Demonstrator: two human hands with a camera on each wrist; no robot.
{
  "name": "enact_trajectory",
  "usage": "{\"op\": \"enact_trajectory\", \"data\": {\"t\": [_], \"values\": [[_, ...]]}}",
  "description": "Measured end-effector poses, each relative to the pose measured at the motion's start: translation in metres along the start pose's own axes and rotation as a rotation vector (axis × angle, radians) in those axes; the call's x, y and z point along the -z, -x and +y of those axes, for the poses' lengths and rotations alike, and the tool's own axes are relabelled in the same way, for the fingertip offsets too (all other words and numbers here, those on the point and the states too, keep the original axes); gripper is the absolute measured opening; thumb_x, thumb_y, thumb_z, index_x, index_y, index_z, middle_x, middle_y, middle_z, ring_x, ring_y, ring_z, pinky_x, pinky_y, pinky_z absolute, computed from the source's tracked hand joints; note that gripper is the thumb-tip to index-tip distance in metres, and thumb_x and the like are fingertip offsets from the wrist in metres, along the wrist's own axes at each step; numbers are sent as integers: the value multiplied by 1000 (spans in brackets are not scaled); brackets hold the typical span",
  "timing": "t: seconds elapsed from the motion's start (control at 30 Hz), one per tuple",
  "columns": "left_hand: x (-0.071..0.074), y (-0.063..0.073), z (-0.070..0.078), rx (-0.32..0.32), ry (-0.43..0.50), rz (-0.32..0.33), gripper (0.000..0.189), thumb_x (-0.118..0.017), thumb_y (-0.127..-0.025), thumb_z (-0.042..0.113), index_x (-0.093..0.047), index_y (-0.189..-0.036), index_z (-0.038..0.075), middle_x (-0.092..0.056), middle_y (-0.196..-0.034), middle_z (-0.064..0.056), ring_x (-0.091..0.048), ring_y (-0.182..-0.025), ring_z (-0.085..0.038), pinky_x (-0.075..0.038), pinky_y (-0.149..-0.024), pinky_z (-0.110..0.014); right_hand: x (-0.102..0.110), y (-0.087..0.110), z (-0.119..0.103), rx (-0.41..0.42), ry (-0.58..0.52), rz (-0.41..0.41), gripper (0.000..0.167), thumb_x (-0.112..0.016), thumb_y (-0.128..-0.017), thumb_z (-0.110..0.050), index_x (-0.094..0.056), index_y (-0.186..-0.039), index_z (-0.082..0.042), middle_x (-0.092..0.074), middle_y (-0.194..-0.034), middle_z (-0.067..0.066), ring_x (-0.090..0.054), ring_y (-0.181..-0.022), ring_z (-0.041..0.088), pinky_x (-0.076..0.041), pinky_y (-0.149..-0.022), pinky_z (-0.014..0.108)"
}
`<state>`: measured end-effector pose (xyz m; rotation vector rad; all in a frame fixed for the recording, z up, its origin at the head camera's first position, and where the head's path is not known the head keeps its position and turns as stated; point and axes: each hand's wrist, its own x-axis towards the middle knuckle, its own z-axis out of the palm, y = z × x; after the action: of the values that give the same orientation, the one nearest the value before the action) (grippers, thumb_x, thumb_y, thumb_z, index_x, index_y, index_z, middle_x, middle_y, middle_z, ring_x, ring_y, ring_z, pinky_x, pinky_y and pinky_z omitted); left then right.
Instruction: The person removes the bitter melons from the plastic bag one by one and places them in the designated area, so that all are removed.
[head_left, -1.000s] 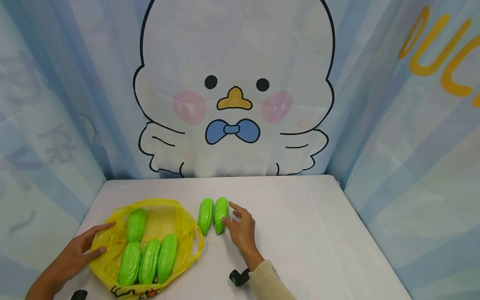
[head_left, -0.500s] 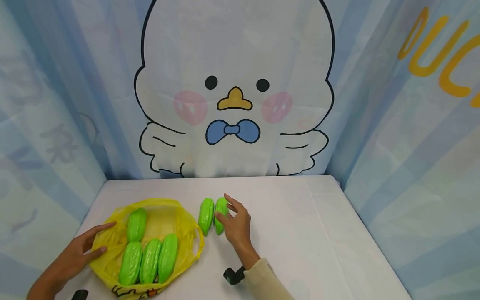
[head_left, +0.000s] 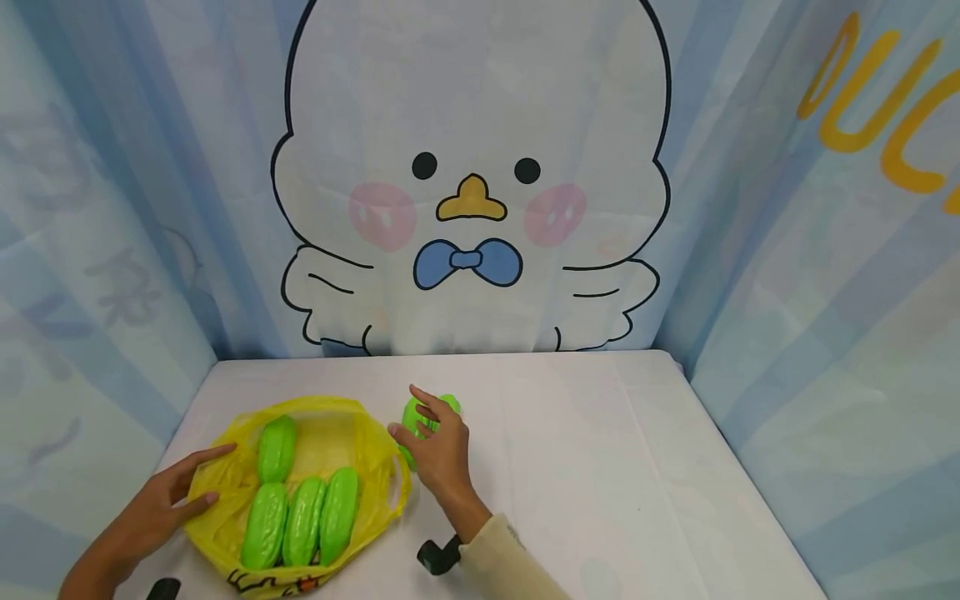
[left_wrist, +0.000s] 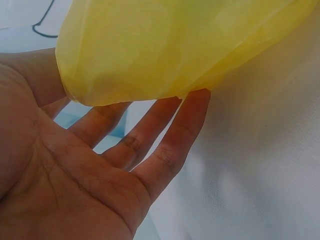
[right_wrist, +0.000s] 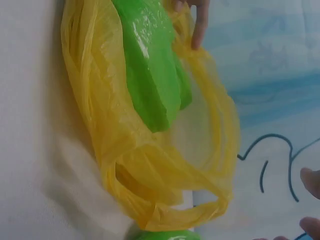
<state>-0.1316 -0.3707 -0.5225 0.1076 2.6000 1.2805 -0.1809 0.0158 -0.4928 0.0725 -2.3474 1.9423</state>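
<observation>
A yellow plastic bag (head_left: pixel 378 467) lies with its mouth wide on the left of the table. Inside show several glossy green cucumber-shaped pieces (head_left: pixel 264 527), three side by side and another behind. My left hand (head_left: pixel 153 508) rests at the bag's left rim, thumb and fingers spread and tips lapping over the edge; the left wrist view has the bag's film (left_wrist: pixel 130 55) covering the fingertips. Right of the bag, two more green pieces (head_left: pixel 450 401) are largely covered by my right hand (head_left: pixel 438 454), held over them with thumb and fingers apart.
White cloth (head_left: pixel 600 467) covers the table, and a curtain (head_left: pixel 465 325) printed with a cartoon chick stands along its back edge. A loop handle (head_left: pixel 396 483) of the bag points toward the right hand. Black wrist gear (head_left: pixel 438 556) sits under the right wrist.
My right hand has moved left, from beside the right-hand green piece to over both loose pieces. The left hand, the bag and the pieces in it have stayed nearly put.
</observation>
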Motion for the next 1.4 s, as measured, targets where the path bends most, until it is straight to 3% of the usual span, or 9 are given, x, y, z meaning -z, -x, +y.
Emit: {"op": "enact_trajectory", "data": {"t": [0.1, 0.17, 0.27, 0.4, 0.7, 0.87, 0.93, 1.1, 1.4], "values": [[0, 0, 1, 4, -10, 2, 64, -53, -113, 33, -32, -164, 1, -32, -145, 32, -37, -144, -57, -43, -105, -78, -9, 2, -4, -1, -14, -19, 61, -87, -91, -17, -65, -145, -35, -61, -150, -6, -61, -138, 21, -57, -109, 35], [0, 0, 1, 3, -23, 6, 64, -54, -113, 33, -33, -164, 2, -36, -150, 25, -47, -144, -39, -44, -105, -78, -14, 3, -6, 13, -26, -31, 61, -87, -91, -17, -65, -145, -34, -62, -150, -6, -62, -137, 23, -57, -110, 36], [0, 0, 2, 3, -35, 4, 64, -53, -113, 33, -32, -164, 1, -43, -164, -2, -47, -143, -38, -44, -104, -78, -22, 5, -10, 36, -30, -50, 61, -87, -90, -16, -66, -145, -32, -63, -149, -5, -62, -136, 24, -57, -111, 36], [0, 0, 5, 10, -27, -12, 66, -52, -114, 33, -29, -165, -2, -29, -168, -37, -33, -145, -62, -43, -104, -80, -33, 8, -14, 46, -30, -77, 61, -88, -90, -17, -65, -145, -34, -63, -149, -8, -62, -137, 22, -55, -113, 33], [1, 1, 5, 11, -33, -10, 66, -52, -114, 33, -30, -164, -3, -29, -168, -37, -33, -145, -63, -42, -104, -81, -57, 13, -22, 53, -23, -127, 60, -88, -89, -22, -66, -143, -37, -64, -144, -13, -62, -134, 17, -51, -117, 30], [1, 1, 2, 0, -48, 3, 63, -53, -113, 33, -34, -164, 1, -36, -166, -32, -50, -142, -31, -46, -103, -76, -69, 17, -24, 49, -20, -153, 58, -88, -89, -25, -67, -143, -31, -65, -143, -14, -62, -132, 12, -52, -116, 34], [1, 1, 1, -6, -36, -5, 63, -53, -113, 32, -33, -164, 1, -34, -167, -33, -49, -143, -33, -46, -103, -77, -73, 18, -23, 37, -18, -162, 58, -88, -89, -27, -68, -143, -30, -65, -142, -15, -62, -132, 11, -53, -115, 34], [0, 0, 4, 7, -23, -19, 65, -52, -114, 33, -30, -165, -1, -28, -167, -37, -33, -146, -64, -43, -105, -79, -84, 20, -22, 18, -11, -195, 57, -89, -89, -29, -68, -142, -31, -65, -140, -19, -61, -132, 7, -53, -113, 32], [0, 0, 4, 11, -2, -12, 66, -53, -114, 32, -30, -164, -3, -28, -167, -38, -34, -145, -64, -43, -105, -80, -103, 19, -19, 31, 1, -249, 54, -88, -90, -29, -67, -140, -37, -64, -140, -18, -62, -131, 8, -55, -109, 28]]}}
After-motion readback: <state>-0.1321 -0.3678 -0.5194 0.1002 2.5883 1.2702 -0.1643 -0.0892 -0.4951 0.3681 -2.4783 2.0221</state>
